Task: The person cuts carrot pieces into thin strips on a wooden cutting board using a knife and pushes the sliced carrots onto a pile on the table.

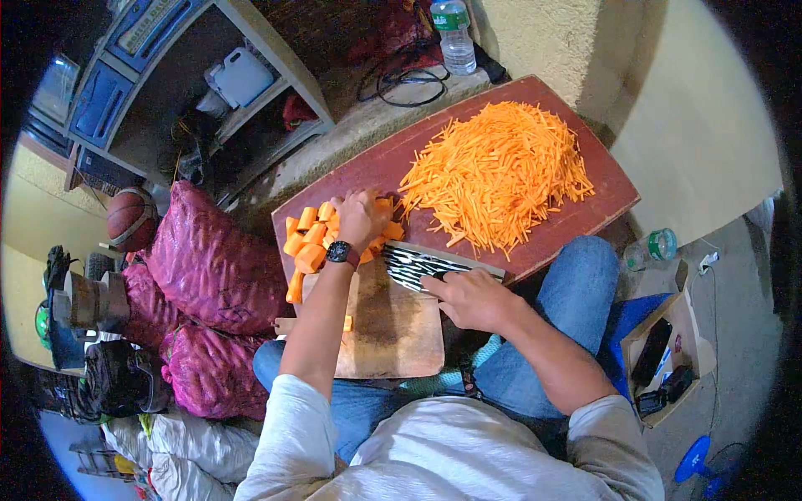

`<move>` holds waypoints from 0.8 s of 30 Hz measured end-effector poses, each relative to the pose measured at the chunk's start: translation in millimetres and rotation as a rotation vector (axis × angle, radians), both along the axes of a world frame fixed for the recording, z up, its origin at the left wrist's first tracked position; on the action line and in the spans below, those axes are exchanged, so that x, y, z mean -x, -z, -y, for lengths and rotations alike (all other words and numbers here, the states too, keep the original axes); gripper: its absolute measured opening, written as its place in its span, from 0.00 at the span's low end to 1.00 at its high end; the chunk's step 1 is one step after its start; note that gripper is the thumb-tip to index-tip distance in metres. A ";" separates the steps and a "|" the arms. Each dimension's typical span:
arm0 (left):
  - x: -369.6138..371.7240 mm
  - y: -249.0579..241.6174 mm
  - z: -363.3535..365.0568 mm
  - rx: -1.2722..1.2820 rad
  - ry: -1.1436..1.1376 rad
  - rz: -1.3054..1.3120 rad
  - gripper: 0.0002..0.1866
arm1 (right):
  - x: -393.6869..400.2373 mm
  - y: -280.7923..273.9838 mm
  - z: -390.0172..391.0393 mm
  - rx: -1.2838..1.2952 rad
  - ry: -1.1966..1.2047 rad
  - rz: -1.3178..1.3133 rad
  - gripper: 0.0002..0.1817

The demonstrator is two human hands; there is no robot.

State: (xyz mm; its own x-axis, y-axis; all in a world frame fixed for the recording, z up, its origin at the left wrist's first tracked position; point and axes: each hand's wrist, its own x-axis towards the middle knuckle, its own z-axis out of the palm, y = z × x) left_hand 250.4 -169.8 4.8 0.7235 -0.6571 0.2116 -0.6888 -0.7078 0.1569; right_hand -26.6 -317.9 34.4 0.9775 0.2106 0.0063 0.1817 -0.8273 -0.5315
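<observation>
crowding the left side, a basketball (132,219) sits beside bulging pink mesh sacks (219,263), which reach close to the low red table (606,179); white sacks (196,455) lie below them. behind, a shelf unit (288,54) holds a white jug (241,77). carrot pieces (307,236) are heaped on the table's left end, and the left hand (363,219), a watch (339,251) at its wrist, reaches down among them. its forearm crosses in front of a wooden board (393,338). next comes a flat tool (409,269) streaked black and white, with the right hand (476,299) curled onto its near side; the hands are apart. past the table's far edge are a black cable (405,81) and an upright water bottle (455,42). a broad pile of orange shreds (501,175) fills much of the table's right part. farther right, beyond the knee (589,267), are another bottle (647,249) and an open cardboard box (704,355) with dark items inside.

the left fingertips are hidden, so i cannot tell what they grip. the right fingers cover part of the tool; whether it is a knife or grater is unclear. the dark lens rim cuts off the outer clutter.
</observation>
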 end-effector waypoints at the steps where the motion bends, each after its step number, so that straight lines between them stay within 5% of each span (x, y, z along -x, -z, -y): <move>1: 1.7 -0.6 -0.2 0.066 0.013 -0.020 0.24 | 0.0 0.6 0.3 0.001 -0.001 0.000 0.27; 10: 28.4 -17.9 -37.6 0.354 0.105 -0.006 0.33 | 1.0 1.4 0.4 0.002 0.012 0.002 0.28; 16: 104.5 -34.5 -83.2 0.409 0.063 -0.003 0.33 | 0.4 -1.7 -0.6 -0.013 0.000 -0.052 0.31; 19: 146.4 -45.0 -92.0 0.355 0.037 -0.081 0.32 | 3.1 -2.9 -2.0 -0.018 -0.002 0.011 0.25; 24: 180.6 -16.3 -107.0 0.389 0.102 -0.152 0.29 | 2.8 -8.5 -4.2 -0.043 0.062 0.057 0.27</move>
